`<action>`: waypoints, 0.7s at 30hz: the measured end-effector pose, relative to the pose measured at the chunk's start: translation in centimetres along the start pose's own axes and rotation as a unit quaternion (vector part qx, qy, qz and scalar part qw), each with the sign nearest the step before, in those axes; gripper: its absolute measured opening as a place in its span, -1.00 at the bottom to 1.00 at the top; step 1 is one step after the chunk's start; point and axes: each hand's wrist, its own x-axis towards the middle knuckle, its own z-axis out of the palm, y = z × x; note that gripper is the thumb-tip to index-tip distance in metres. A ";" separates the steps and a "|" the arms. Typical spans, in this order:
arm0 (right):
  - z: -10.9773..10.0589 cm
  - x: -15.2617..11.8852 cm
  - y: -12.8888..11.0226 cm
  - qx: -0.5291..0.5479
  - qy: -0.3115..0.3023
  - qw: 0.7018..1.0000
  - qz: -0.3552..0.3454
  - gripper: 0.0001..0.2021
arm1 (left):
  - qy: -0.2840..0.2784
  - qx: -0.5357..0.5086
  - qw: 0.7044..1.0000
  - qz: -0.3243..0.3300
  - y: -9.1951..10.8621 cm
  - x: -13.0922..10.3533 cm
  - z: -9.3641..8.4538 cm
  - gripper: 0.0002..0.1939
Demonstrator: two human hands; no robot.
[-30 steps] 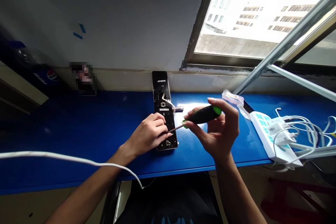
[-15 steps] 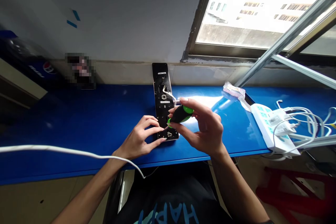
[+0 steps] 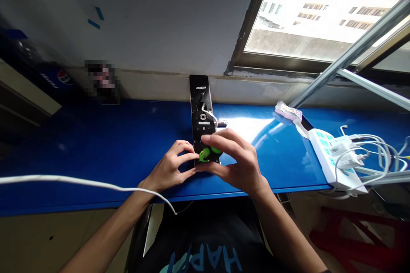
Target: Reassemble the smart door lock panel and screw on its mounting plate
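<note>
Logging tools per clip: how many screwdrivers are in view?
1. The screwdriver, green and black, is in the right hand over the near end of the black panel. Others may be hidden.

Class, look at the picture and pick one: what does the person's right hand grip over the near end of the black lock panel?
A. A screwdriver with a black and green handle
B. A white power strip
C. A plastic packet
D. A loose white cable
A: the right hand is closed round the screwdriver, whose black and green handle stands over the near end of the lock panel.
</note>
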 end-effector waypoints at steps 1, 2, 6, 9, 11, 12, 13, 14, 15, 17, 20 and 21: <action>-0.2 0.2 -0.2 0.017 -0.017 1.000 0.011 -0.47 | -0.002 -0.002 1.000 -0.008 0.0 -0.1 0.0 -0.77; -0.4 0.3 -0.3 0.041 -0.034 0.998 0.020 -0.49 | -0.004 -0.002 1.000 -0.016 -0.1 -0.1 0.1 -0.77; -0.8 0.6 -0.5 0.096 -0.015 0.995 0.008 -0.51 | -0.011 0.008 0.998 -0.067 -0.2 -0.3 0.3 -0.60; -1.0 0.8 -0.4 0.066 0.021 0.998 0.012 -0.59 | -0.029 0.005 0.992 -0.119 -0.2 -0.4 0.5 -0.46; -1.3 0.9 -0.4 0.066 -0.004 0.997 0.031 -0.61 | -0.040 -0.004 0.989 -0.139 -0.2 -0.4 0.5 -0.45; -1.4 0.9 -0.4 0.077 -0.027 0.996 0.037 -0.57 | -0.044 -0.007 0.988 -0.145 -0.2 -0.4 0.5 -0.46; -1.5 1.0 -0.5 0.090 -0.048 0.994 0.041 -0.53 | -0.047 -0.011 0.988 -0.149 -0.2 -0.3 0.5 -0.46; -1.6 1.1 -0.5 0.101 -0.055 0.993 0.034 -0.49 | -0.051 -0.013 0.987 -0.153 -0.2 -0.3 0.5 -0.45; -1.6 1.1 -0.5 0.103 -0.048 0.993 0.025 -0.49 | -0.054 -0.017 0.986 -0.155 -0.3 -0.2 0.4 -0.44; -1.5 1.1 -0.4 0.087 -0.012 0.996 0.008 -0.52 | -0.057 -0.024 0.986 -0.156 -0.4 -0.1 0.4 -0.43; -1.3 1.2 -0.4 0.047 0.014 0.999 0.014 -0.60 | -0.059 -0.026 0.986 -0.155 -0.5 -0.1 0.4 -0.46; -1.3 1.2 -0.5 0.047 0.002 0.999 0.022 -0.61 | -0.058 -0.022 0.986 -0.155 -0.5 -0.2 0.4 -0.48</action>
